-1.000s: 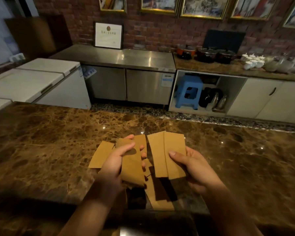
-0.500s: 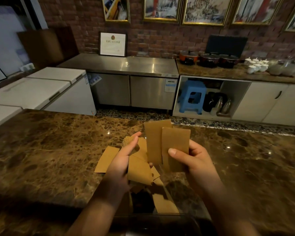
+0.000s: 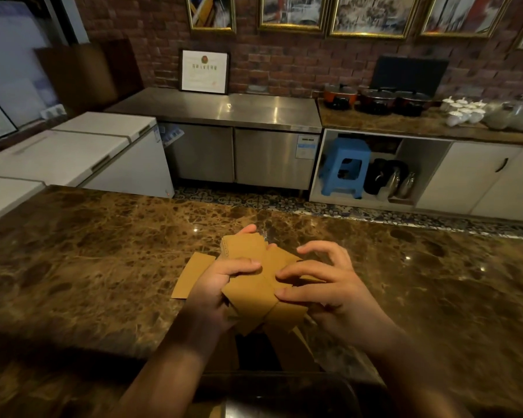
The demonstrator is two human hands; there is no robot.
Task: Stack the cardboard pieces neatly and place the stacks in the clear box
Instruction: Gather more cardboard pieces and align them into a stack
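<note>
Head view shows one loose cardboard piece (image 3: 193, 275) flat on the counter (image 3: 82, 267), just left of the left hand (image 3: 216, 292), which grips the uneven cardboard bundle (image 3: 251, 292); right hand (image 3: 329, 289) pinches its right edge.

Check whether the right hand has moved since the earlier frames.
Yes. The right hand moved left, toward the flat piece on the counter, bringing its cardboard onto the left hand's pile.
</note>
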